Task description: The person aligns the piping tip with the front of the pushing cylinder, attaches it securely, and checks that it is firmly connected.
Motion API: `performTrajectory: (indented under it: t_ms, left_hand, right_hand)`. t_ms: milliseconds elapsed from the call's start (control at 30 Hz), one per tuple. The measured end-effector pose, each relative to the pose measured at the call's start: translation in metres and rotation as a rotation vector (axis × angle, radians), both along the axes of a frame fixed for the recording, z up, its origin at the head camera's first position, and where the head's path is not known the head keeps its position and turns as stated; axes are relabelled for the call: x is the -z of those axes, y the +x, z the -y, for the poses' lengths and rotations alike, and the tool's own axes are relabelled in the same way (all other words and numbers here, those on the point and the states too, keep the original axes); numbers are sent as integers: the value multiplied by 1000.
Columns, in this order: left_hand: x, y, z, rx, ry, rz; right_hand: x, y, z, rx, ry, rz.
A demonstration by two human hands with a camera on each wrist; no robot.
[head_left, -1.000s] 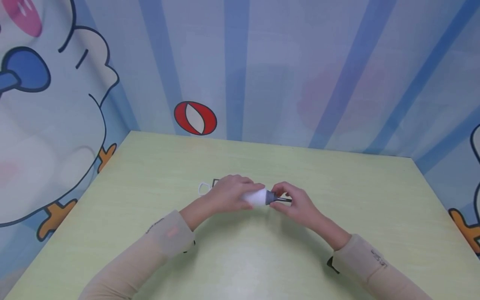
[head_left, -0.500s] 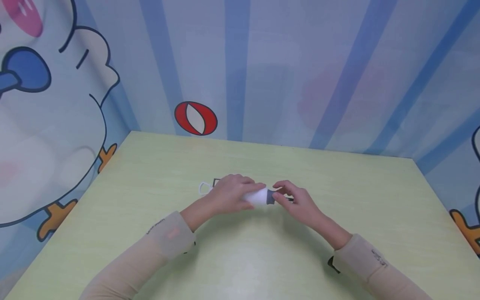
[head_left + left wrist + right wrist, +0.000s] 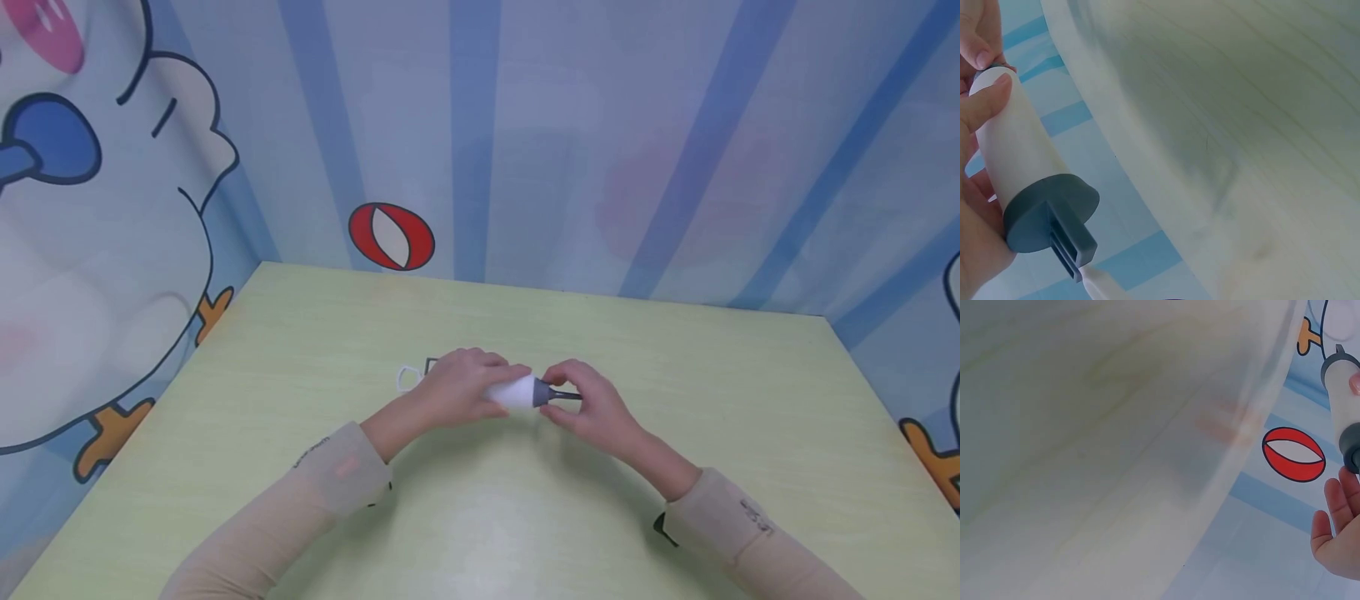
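Observation:
Held sideways over the table is a white cylinder [image 3: 514, 393] with grey ends. My left hand [image 3: 462, 387] grips its body, thumb and fingers wrapped round it. In the left wrist view, a grey end cap [image 3: 1035, 215] carries a flat open handle, and a white strap [image 3: 1102, 286] hangs from it. At the other end, my right hand [image 3: 597, 410] pinches the grey collar [image 3: 541, 392] between thumb and fingertips. A thin dark stem [image 3: 567, 396] runs from that collar into the right palm. The right wrist view shows only part of this hand, near the collar.
A pale green-yellow table [image 3: 480, 517] lies under both forearms. Behind it rises a blue striped backdrop [image 3: 532, 167] with cartoon figures and a red ball printed on it. Dark pieces [image 3: 664, 530] show under the sleeve cuffs.
My right thumb and fingers have shifted round the collar: the thumb came up over it half a second ago and is back below it now. My left hand and the cylinder stay put.

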State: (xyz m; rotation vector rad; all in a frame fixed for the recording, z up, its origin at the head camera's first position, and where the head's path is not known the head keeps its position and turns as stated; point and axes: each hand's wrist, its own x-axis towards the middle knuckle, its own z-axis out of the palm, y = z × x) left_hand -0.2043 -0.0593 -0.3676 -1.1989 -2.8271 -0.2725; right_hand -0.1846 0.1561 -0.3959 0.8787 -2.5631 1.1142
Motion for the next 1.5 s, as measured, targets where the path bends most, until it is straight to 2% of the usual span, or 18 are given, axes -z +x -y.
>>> performTrajectory:
  t_ms: [133, 400, 600, 733, 1100, 1300, 1400, 1500]
  left_hand:
    - [1, 0, 0, 5, -9, -23]
    - [2, 1, 1, 15, -9, -22]
    - [3, 0, 1, 27, -10, -19]
    - [4, 0, 1, 41, 1, -21]
    - [5, 1, 1, 34, -6, -7]
    - [6, 2, -1, 42, -7, -15]
    - [8, -2, -3, 23, -16, -8]
    - [12, -10, -6, -8, -33, 10]
  right_hand:
    - [0, 1, -1, 24, 2, 32]
    - [0, 0, -2, 11, 14, 114]
    - [-1, 0, -2, 10, 68, 77]
    - [0, -2, -1, 5, 42, 86]
    - [1, -2, -1, 10, -94, 308]
    - [3, -2, -2, 6, -101, 355]
    - [3, -5, 0, 14, -75, 355]
    - [3, -12, 1, 31, -24, 338]
